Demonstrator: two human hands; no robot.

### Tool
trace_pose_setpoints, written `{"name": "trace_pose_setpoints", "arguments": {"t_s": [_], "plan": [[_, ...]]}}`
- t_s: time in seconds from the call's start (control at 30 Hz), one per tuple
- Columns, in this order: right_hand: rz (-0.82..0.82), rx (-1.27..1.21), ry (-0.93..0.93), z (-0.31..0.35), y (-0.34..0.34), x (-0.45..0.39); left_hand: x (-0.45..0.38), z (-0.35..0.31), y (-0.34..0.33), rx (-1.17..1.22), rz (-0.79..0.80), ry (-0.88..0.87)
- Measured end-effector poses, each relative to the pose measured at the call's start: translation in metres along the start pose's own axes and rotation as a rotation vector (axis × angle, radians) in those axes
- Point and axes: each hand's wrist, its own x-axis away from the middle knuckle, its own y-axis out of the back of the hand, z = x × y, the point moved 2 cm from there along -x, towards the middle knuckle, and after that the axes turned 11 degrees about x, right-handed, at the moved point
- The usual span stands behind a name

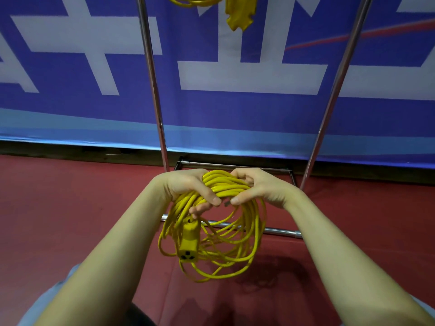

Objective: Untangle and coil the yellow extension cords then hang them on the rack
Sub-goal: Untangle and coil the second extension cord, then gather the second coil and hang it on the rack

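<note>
A coiled yellow extension cord [226,234] hangs in loops below both my hands, in front of the rack. My left hand [188,187] grips the top of the bundle from the left, fingers curled round the strands. My right hand [256,187] grips the same bundle from the right, thumb tip beside a metal plug prong. The cord's yellow socket end [188,243] dangles under my left hand. Another yellow cord [195,1] with its yellow plug block [239,12] hangs from the rack at the top edge.
The rack's two chrome uprights [153,85] [339,78] rise in front of a blue and white banner [235,102]. The rack's base bars [277,231] lie on the red floor [70,208] under the coil.
</note>
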Motion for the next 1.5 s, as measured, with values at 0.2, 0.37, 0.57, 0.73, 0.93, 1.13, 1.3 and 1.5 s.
{"name": "trace_pose_setpoints", "arguments": {"t_s": [0.2,0.37,0.57,0.73,0.93,1.13,1.3,1.5], "plan": [[-0.119,-0.284,0.033,0.019,-0.001,0.003,0.006,-0.011,0.006,0.036,-0.189,-0.186],[-0.213,-0.425,0.028,0.02,0.002,0.005,0.007,-0.009,0.011,0.013,-0.387,-0.283],[-0.191,-0.516,0.0,0.016,0.004,0.002,0.004,-0.007,0.007,-0.021,-0.561,-0.393],[-0.122,-0.42,-0.057,0.013,0.01,0.004,-0.004,0.003,0.006,0.085,-0.573,-0.358],[-0.045,-0.286,-0.097,0.017,0.015,0.009,-0.005,-0.004,0.001,0.071,-0.488,-0.287],[-0.175,-0.447,0.005,0.019,0.001,0.003,0.004,-0.008,0.008,-0.072,-0.531,-0.31],[-0.254,-0.479,0.101,0.029,0.004,0.006,0.014,-0.002,0.019,-0.195,-0.504,-0.213],[-0.39,-0.503,0.155,0.021,0.013,0.003,0.009,0.004,0.021,-0.074,-0.457,-0.193]]}}
